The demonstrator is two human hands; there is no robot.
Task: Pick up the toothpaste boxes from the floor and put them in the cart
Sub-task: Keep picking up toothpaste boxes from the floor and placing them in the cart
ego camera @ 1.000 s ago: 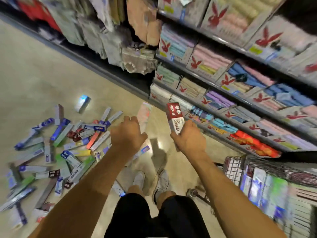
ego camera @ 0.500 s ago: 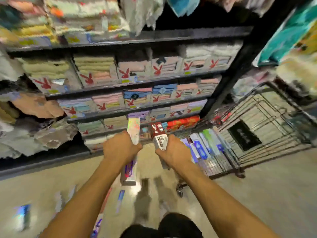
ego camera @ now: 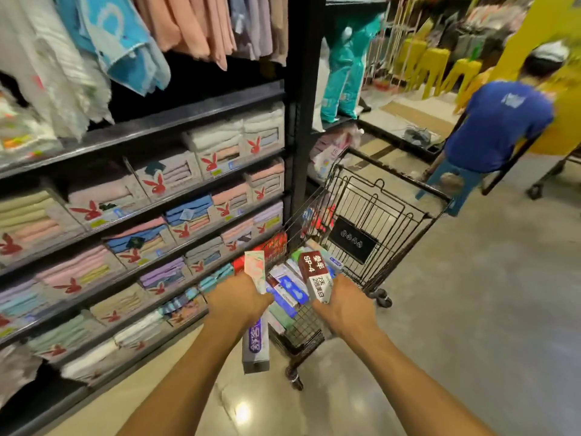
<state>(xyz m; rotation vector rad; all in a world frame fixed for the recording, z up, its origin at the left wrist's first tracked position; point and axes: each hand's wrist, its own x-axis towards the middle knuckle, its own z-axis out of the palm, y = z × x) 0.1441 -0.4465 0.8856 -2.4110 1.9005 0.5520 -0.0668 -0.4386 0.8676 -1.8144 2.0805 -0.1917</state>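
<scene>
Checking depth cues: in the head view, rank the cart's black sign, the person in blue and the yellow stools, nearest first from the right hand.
1. Black sign, on the cart, just ahead of the right hand.
2. Person in blue, right, beyond the cart.
3. Yellow stools, far back.

The long box [ego camera: 256, 344] in the left hand [ego camera: 235, 301] is pale grey with purple lettering, its top end marbled pink and green. The short box [ego camera: 315, 275] in the right hand [ego camera: 342, 309] is dark red above, white below, with white and dark print. The cart [ego camera: 399, 173] is black wire; the boxes inside [ego camera: 289, 286] are blue, white and green. Grey towel packs [ego camera: 217, 158] on the black shelf [ego camera: 188, 116] bear red rabbit emblems over pink, blue, yellow and lilac folds.
</scene>
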